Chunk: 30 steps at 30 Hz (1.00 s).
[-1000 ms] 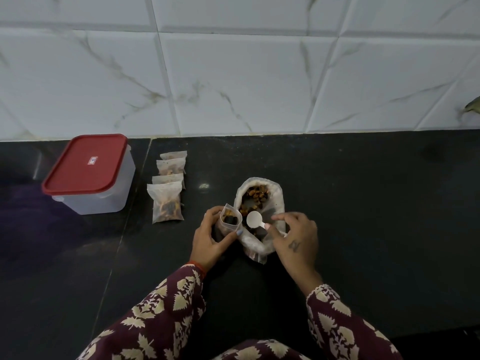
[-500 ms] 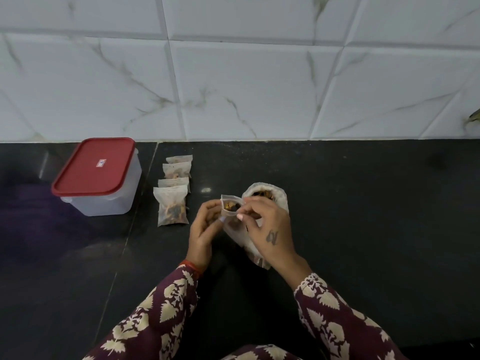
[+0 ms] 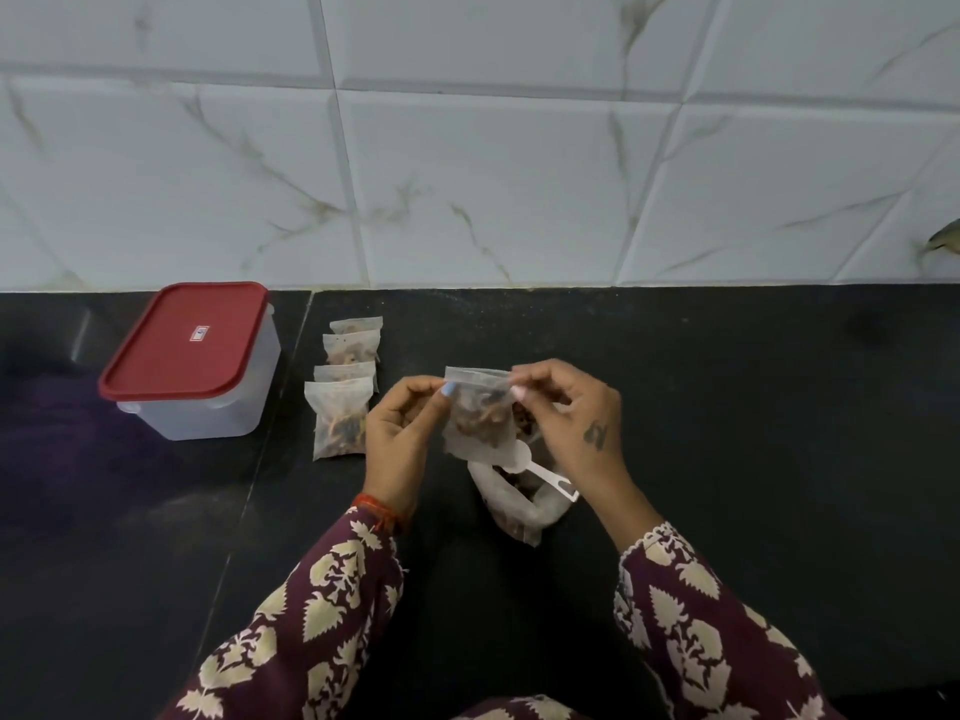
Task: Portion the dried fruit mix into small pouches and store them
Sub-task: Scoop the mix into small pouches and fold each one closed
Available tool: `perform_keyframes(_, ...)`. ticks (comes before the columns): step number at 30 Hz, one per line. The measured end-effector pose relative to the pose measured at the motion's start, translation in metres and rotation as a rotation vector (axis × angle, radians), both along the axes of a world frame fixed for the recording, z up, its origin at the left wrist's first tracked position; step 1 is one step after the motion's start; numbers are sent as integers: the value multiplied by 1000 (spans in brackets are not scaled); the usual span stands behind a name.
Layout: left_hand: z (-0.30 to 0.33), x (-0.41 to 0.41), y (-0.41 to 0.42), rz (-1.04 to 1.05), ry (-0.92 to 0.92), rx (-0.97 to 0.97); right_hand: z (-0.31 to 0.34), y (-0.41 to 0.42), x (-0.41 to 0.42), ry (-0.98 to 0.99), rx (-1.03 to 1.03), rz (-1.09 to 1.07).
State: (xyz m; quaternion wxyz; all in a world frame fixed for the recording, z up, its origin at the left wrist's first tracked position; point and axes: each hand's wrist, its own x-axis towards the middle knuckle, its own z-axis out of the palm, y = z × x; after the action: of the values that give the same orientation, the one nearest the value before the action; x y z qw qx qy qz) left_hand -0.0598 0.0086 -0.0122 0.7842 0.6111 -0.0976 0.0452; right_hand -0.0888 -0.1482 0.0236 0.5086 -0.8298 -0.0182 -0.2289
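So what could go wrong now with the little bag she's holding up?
The pouch hangs in the air, pinched only at its top corners by the left hand and right hand. If a pinch slips before the top is sealed, fruit could spill on the counter. The spoon lies loosely across the open big bag right underneath, so a bump might knock it off or tip that bag.
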Motion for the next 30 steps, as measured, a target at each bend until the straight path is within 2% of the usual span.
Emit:
perform_keyframes(2,3,-1,-2,-13,8,7,2,-3,0,51,100,-5)
perform_keyframes(5,9,-3,-5,2,10,-14,3,-1,-4,160,306,112)
perform_keyframes(9,11,-5,-6,-22,29,-12,4,2,-4,259,355,93)
perform_keyframes(14,18,-9,-7,-68,106,-50,9,0,-5,316,576,155)
perform_keyframes(19,25,-11,-9,-76,86,21,10,1,-4,373,628,168)
perform_keyframes(30,29,-14,-10,-38,95,6,14,8,-4,368,587,139)
